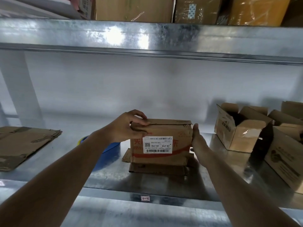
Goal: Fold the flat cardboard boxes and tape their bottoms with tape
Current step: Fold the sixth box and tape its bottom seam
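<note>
A small brown cardboard box [162, 141] with red print and a white barcode label stands upside down on the metal shelf [114, 174], its lower flaps splayed out beneath it. My left hand [127, 126] grips the box's top left corner, fingers curled over the folded flaps. My right hand [197, 140] lies flat against the box's right side, fingers straight. A blue tape dispenser [106, 149] sits behind my left forearm, mostly hidden. A stack of flat cardboard boxes [24, 145] lies at the left of the shelf.
Several folded open boxes [242, 128] stand at the right of the shelf. A galvanised upper shelf beam [147, 38] hangs overhead with large cartons [134, 9] on it. A white wall closes the back.
</note>
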`<state>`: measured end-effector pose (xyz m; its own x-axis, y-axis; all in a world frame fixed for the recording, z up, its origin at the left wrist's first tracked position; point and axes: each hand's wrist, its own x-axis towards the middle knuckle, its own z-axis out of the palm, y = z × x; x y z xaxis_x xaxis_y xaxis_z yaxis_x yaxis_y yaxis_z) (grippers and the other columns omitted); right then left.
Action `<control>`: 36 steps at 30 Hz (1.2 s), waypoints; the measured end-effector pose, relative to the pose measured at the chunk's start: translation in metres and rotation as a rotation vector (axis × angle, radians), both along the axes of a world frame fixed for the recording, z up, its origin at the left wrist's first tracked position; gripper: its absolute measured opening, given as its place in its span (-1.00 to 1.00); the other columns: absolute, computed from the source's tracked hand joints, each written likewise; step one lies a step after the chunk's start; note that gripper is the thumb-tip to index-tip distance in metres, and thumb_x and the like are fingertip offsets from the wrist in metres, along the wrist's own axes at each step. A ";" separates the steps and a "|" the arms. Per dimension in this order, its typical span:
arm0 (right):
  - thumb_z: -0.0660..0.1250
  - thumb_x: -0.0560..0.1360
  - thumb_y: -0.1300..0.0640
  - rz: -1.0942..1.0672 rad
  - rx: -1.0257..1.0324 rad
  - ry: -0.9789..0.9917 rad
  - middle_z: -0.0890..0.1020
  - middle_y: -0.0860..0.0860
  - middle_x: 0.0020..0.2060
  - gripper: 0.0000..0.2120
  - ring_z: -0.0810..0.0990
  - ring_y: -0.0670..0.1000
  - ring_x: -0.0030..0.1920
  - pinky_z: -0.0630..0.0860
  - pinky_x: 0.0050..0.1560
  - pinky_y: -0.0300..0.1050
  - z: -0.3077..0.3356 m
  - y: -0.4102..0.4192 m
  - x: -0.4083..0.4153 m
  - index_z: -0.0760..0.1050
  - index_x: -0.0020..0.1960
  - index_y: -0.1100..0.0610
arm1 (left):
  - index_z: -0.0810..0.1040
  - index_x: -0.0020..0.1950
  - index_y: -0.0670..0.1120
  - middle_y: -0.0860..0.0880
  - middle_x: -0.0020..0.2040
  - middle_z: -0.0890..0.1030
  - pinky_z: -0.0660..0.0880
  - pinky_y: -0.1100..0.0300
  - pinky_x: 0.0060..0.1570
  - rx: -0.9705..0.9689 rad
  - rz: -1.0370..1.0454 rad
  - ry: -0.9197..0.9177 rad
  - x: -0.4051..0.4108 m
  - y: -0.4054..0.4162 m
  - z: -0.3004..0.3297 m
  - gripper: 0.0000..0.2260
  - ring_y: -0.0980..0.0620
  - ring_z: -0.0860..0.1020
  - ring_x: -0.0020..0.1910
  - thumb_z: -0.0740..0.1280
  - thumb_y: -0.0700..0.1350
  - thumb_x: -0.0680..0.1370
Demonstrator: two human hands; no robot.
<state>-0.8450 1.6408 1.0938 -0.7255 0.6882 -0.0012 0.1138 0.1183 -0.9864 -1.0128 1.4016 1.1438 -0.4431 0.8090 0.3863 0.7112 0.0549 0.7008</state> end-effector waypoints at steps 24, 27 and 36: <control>0.11 0.68 -0.10 -0.193 1.316 -0.019 0.67 -0.03 0.01 -0.59 0.58 0.02 -0.04 0.42 0.11 -0.13 0.021 -0.043 0.000 0.70 0.08 0.03 | 0.08 0.70 0.06 0.04 0.70 0.04 0.10 0.05 0.63 -0.207 0.253 0.386 0.033 0.008 -0.024 -0.43 0.06 -0.03 0.67 0.17 0.09 0.72; 0.13 0.69 -0.09 -0.204 1.304 -0.007 0.68 -0.02 0.00 -0.60 0.59 0.03 -0.03 0.42 0.11 -0.13 0.022 -0.044 -0.002 0.71 0.07 0.05 | 0.05 0.70 0.05 0.06 0.68 0.09 0.08 0.12 0.62 -0.126 0.308 0.279 0.036 -0.005 -0.025 -0.38 0.10 0.04 0.66 0.11 0.21 0.68; 0.16 0.63 -0.06 -0.295 1.248 -0.022 0.61 -0.06 -0.15 -0.67 0.43 -0.06 -0.17 0.45 0.13 -0.06 0.023 -0.059 -0.017 0.67 0.05 0.03 | 0.35 0.46 -0.06 -0.21 0.33 0.37 0.51 -0.10 0.21 -0.601 0.792 0.349 -0.013 -0.059 -0.034 -0.51 -0.28 0.49 0.24 0.32 0.12 0.61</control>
<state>-0.8619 1.5814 1.1170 -0.5544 0.3655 0.7477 0.3086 0.9246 -0.2232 -1.0254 1.3428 1.1098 -0.8704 0.4378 0.2253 0.4773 0.8626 0.1675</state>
